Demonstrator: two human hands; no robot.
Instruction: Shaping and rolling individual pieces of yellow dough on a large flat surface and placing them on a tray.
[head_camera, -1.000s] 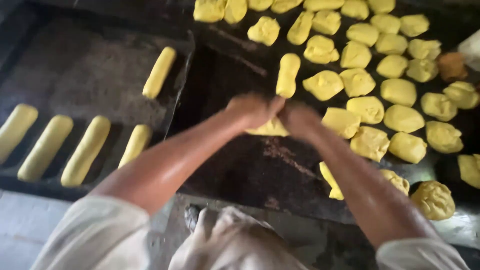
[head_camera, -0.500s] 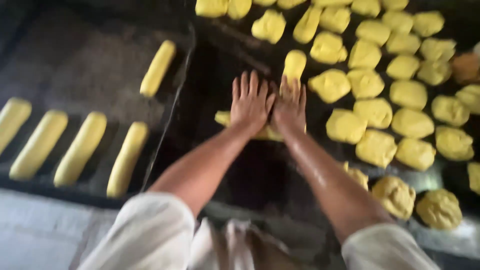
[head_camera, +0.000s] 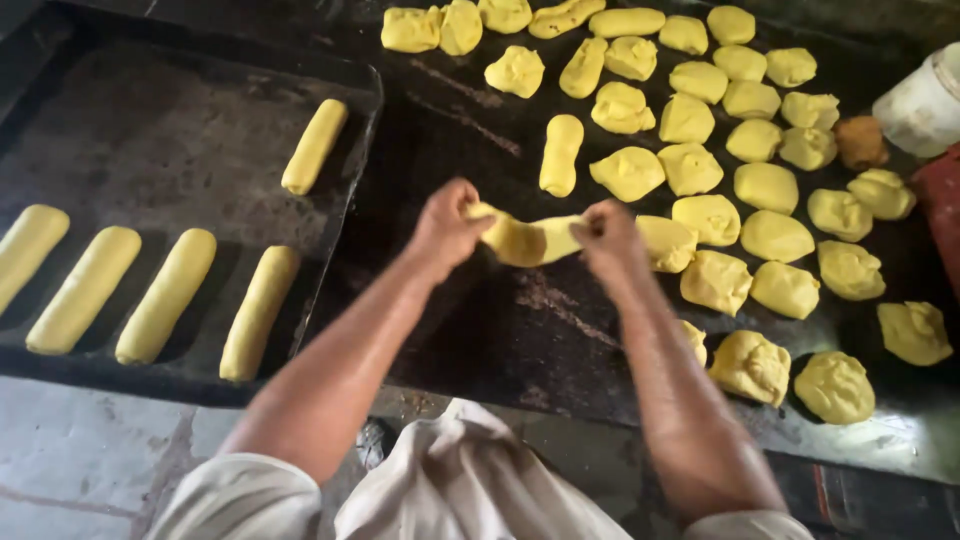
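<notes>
Left hand (head_camera: 445, 225) and right hand (head_camera: 605, 235) each pinch one end of a yellow dough piece (head_camera: 528, 240), grip closed, held above the dark bench (head_camera: 480, 330) centre, beside the baking tray (head_camera: 150, 150).

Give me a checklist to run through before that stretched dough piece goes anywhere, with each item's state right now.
1. Both ends held: ok. Left hand and right hand each pinch an end of the dough piece.
2. Piece lifted off the dark worktop: cannot tell.
3. Piece in one length: ok, no tear seen.
4. Free room on the tray: ok, bare patches around the five dough logs.
5. Unshaped lumps kept apart from the piece: ok, though one sits right by the right hand.
</notes>
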